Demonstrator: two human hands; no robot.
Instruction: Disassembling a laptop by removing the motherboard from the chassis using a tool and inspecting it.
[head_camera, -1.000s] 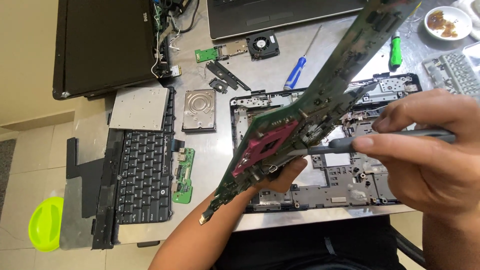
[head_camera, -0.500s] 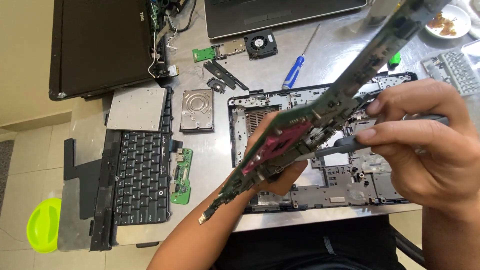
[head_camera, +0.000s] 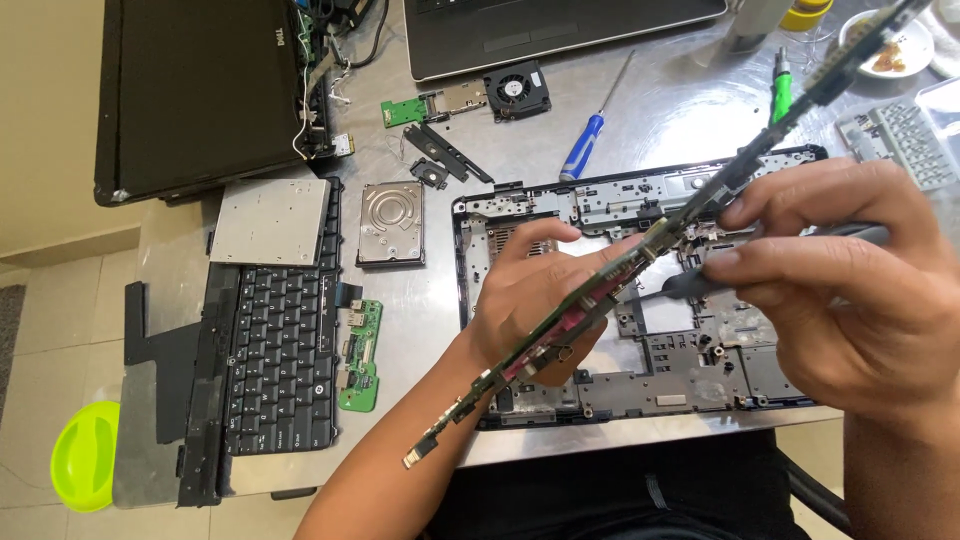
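Holding: left hand curls around the underside of a laptop motherboard, which is raised edge-on and slants across the view above the bottom case.
Tool hand: right hand pinches a dark-handled screwdriver between thumb and fingers, its tip at the board's middle.
Done so far: by the look of it, teardown is well advanced; the board is out of the black bottom case, which lies opened on the table.
Removed parts: 1 hard drive, 1 silver optical drive, 1 black keyboard, 1 small green circuit board, 1 cooling fan and loose brackets lie apart on the left.
Left to do: something on the board seems to be under the driver; I cannot tell which part.
Spare tools: 1 blue-handled screwdriver, 1 green-handled one.
Surface: brushed metal table, crowded, with a detached screen lid and a second laptop at the far edge.
Room: pale tiled floor at left, a lime-green plastic item on it.
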